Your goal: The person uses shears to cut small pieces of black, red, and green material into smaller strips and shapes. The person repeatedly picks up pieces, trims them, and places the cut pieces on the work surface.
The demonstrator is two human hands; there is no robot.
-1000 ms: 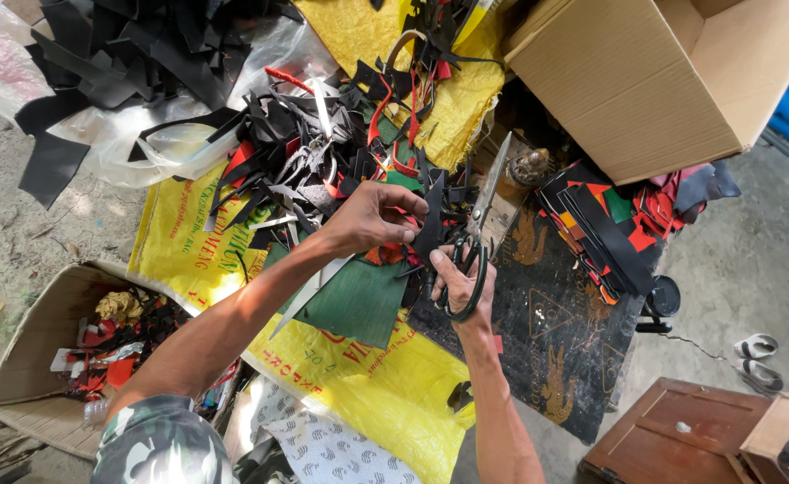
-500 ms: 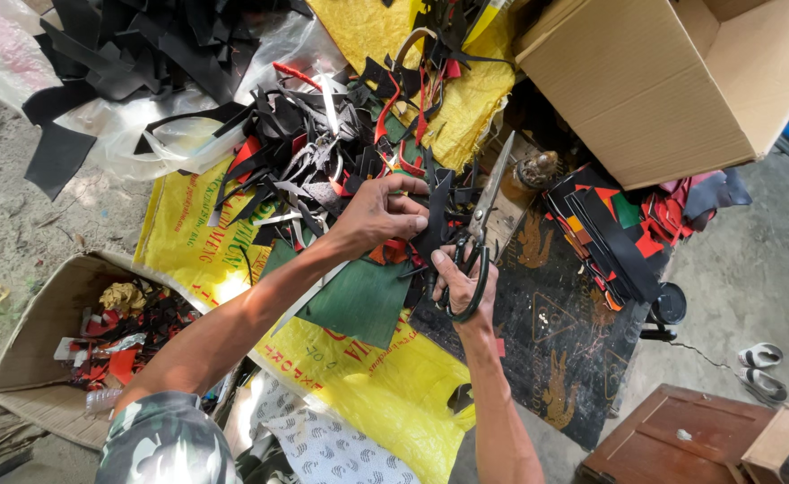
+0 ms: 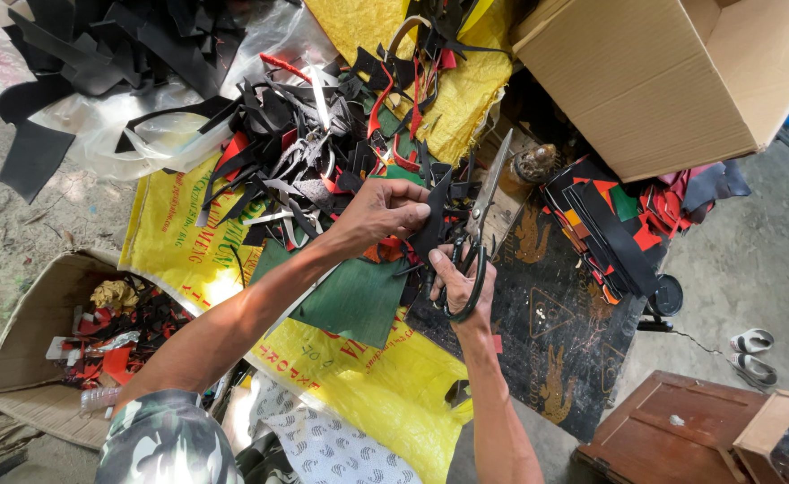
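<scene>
My right hand (image 3: 460, 285) grips the black handles of large metal scissors (image 3: 479, 226), whose blades point up and away. My left hand (image 3: 385, 211) pinches a black leather scrap (image 3: 434, 217) right beside the blades. Just below my hands lies a dark green leather sheet (image 3: 351, 298) on a yellow woven sack (image 3: 385, 385). A heap of black, red and green offcuts (image 3: 314, 143) spreads out beyond my left hand.
A big open cardboard box (image 3: 672, 81) sits at the top right, with a stack of cut coloured pieces (image 3: 610, 224) below it. A low box of scraps (image 3: 63, 332) lies at the left. A wooden box (image 3: 690, 430) and a pair of sandals (image 3: 753, 354) are at the lower right.
The view has drifted slightly. My hands stay in much the same place, with the scrap still held against the scissor blades.
</scene>
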